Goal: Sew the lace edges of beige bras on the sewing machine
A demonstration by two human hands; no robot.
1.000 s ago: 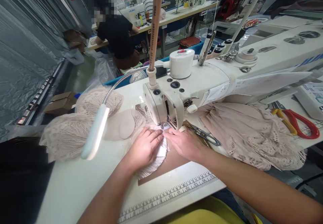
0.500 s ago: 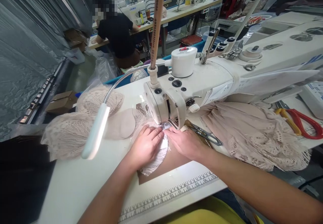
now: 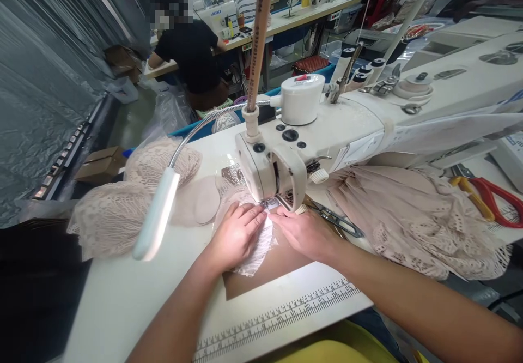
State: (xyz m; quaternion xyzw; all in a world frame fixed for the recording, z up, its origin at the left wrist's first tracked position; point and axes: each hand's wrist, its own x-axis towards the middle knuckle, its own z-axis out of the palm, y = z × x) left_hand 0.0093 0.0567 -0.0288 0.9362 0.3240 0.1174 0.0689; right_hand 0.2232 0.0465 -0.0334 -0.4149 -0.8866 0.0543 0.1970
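My left hand [image 3: 236,235] lies flat, fingers stretched, on a small white lace piece [image 3: 257,251] just in front of the needle of a cream sewing machine [image 3: 294,150]. My right hand [image 3: 304,232] presses flat on the same piece from the right, its fingertips close to the presser foot [image 3: 272,204]. Both hands hold the lace down on the white table [image 3: 122,297]. A brown sheet [image 3: 269,270] lies under the lace.
Beige lace pieces [image 3: 110,216] and round pads [image 3: 206,202] lie at the left under a gooseneck lamp [image 3: 157,213]. A heap of beige lace [image 3: 412,216], thread snips [image 3: 337,221] and red-handled scissors [image 3: 498,202] lie at the right. A ruler strip [image 3: 281,314] runs along the front edge. A person sits at another machine behind.
The lace piece has fed a little further under the presser foot, less of it showing before my hands. Both hands stay flat on it.
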